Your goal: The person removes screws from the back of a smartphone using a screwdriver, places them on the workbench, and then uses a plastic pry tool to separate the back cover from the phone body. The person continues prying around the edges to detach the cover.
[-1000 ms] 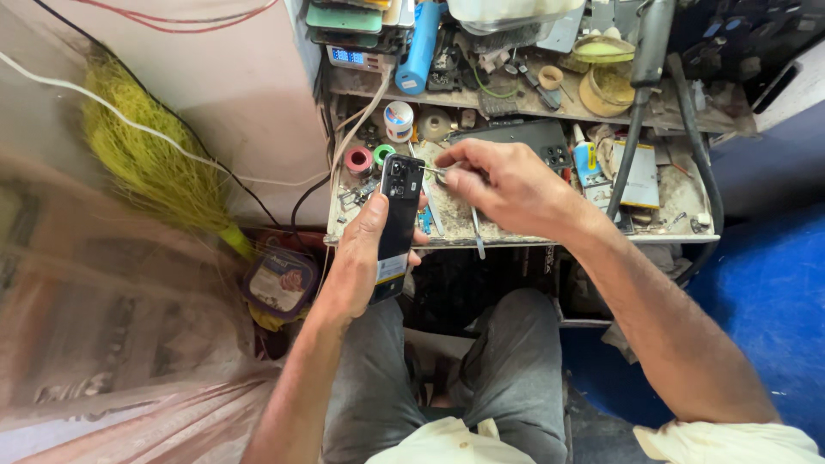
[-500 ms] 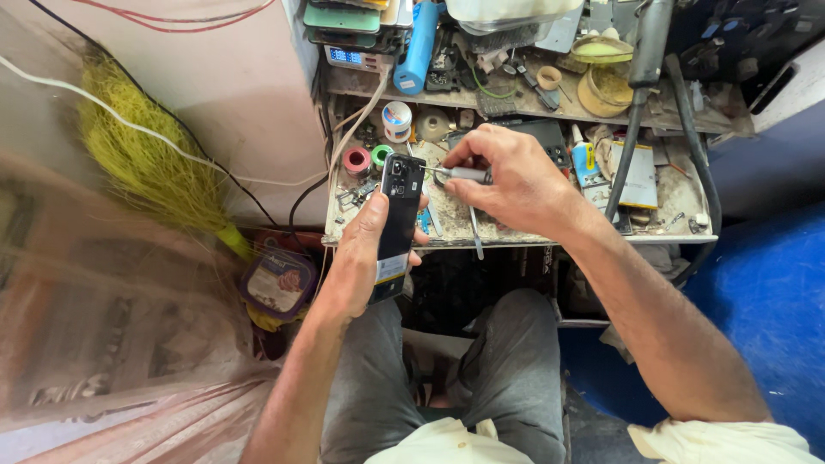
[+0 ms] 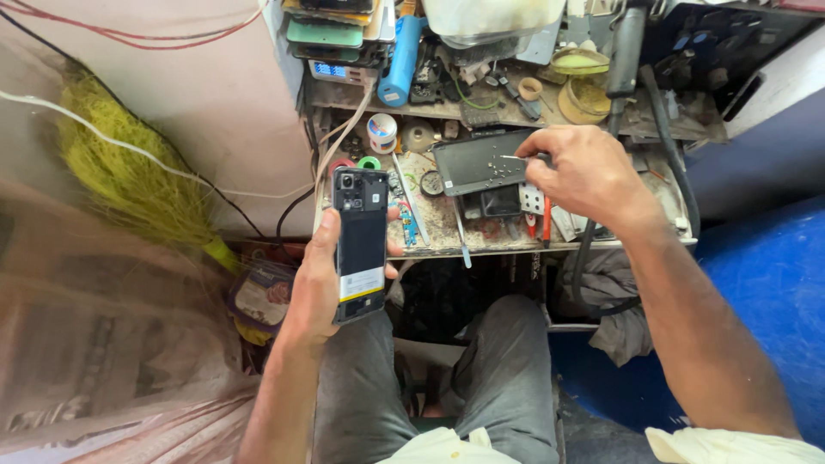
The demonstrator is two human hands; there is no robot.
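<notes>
My left hand [image 3: 314, 288] grips a black phone [image 3: 359, 242] with its back cover off, held upright over my lap in front of the workbench edge. A white and yellow label shows on its lower half. Over a dark tray [image 3: 475, 163] dotted with tiny screws, my right hand [image 3: 593, 172] pinches a thin metal tool [image 3: 516, 157] whose tip touches the tray. The tray lies flat on the cluttered workbench [image 3: 447, 225].
Tape rolls [image 3: 381, 132], a blue cylinder [image 3: 400, 62], stacked phones [image 3: 331, 33], screwdrivers and small parts crowd the bench and shelf. A black flexible arm [image 3: 626, 51] rises at right. A yellow broom [image 3: 129, 185] leans left; a blue floor [image 3: 765, 292] lies at right.
My right hand has moved away from the phone, to the right, and now holds the thin tool over the screw tray. The left hand keeps the phone still.
</notes>
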